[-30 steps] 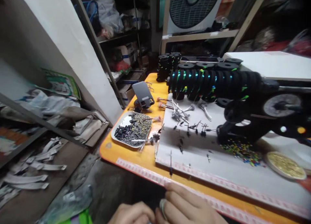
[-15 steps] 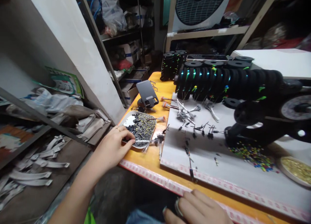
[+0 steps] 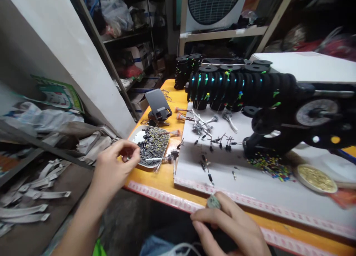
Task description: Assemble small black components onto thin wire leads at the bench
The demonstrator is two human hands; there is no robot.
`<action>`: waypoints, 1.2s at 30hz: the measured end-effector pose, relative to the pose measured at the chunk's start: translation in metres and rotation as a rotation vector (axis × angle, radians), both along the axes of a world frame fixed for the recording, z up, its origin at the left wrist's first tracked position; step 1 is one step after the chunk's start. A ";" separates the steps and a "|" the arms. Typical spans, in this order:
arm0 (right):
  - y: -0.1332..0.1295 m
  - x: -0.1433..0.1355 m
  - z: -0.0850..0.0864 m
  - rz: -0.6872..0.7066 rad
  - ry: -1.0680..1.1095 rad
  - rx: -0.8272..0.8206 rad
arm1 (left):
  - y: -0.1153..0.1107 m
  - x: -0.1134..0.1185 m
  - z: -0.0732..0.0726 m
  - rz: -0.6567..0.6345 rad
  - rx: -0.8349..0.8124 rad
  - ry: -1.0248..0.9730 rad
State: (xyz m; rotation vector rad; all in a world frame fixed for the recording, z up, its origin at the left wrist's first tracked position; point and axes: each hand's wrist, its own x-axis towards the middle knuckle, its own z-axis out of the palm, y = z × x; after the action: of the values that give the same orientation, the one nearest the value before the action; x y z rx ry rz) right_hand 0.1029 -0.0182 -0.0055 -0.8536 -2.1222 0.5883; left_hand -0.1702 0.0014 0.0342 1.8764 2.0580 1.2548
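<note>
My left hand [image 3: 116, 163] is over the near left edge of a white tray [image 3: 134, 136] full of small black, grey and yellow pieces. Its thumb and index finger are curled together; anything between them is too small to make out. At the table's front edge my right hand [image 3: 225, 222] has its fingers bent, with a greenish-grey round object [image 3: 213, 201] at its index finger, maybe a ring. What its fingertips pinch is unclear. A white-handled brush [image 3: 154, 159] lies across the tray's near side. Small black parts [image 3: 210, 178] are scattered on the grey board [image 3: 191, 170].
A black machine with a ribbed roller [image 3: 239, 87] stands on the board. Coloured beads [image 3: 271, 167] and a dish of gold pieces [image 3: 317, 178] sit at the right. Behind the tray is a dark phone stand [image 3: 158, 102]. Shelves line the left.
My left hand has drawn back left from the tray and the brush. My right hand has risen further into view, its fingers now bent towards each other. The whole view has shifted.
</note>
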 end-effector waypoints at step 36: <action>-0.013 0.006 0.037 0.150 0.244 -0.490 | -0.071 0.137 -0.028 -0.232 -0.335 -1.754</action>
State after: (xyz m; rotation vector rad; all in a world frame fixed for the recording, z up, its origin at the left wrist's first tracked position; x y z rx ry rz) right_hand 0.1085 -0.0308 0.0314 -0.8309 -1.8528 1.2604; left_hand -0.0336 -0.0696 0.0067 0.2920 0.8626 1.3984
